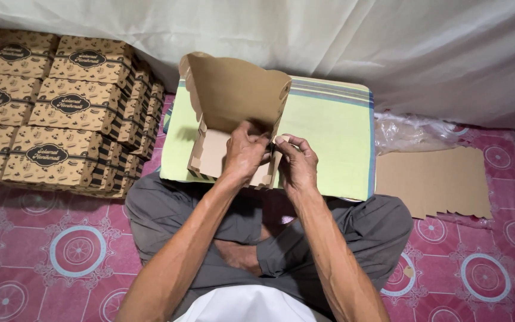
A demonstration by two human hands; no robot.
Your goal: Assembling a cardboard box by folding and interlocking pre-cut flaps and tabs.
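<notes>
My left hand (244, 152) and right hand (296, 161) both pinch the near right corner of the half-folded box (233, 107) over the green cloth (329, 137).

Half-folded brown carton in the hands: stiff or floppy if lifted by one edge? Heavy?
Likely light: the carton is thin, empty paperboard. Probably semi-stiff: its raised lid stands without sagging, but unlocked flaps could swing or unfold. Both hands, left hand and right hand, pinch a corner, suggesting it needs support while open.
</notes>
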